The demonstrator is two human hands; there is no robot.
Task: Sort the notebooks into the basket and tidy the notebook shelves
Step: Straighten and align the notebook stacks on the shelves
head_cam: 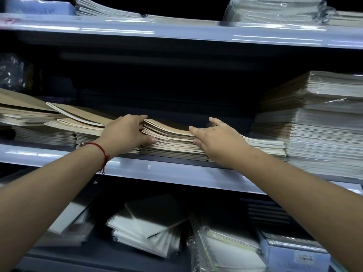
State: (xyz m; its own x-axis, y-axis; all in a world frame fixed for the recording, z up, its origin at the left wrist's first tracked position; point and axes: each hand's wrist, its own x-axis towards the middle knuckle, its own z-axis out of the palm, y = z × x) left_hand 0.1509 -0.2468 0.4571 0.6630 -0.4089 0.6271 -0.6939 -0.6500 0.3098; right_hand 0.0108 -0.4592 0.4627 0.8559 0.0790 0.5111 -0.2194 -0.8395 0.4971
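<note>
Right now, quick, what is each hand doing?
Left hand: grips the top brown notebooks of the middle stack.
Right hand: open, fingers straight, resting on that same stack.

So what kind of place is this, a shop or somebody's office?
Most likely a stationery shop or its stockroom. Long metal shelves hold many stacks of identical brown-covered notebooks, and the spiral notebooks below are wrapped in clear plastic, like unsold stock.
</note>
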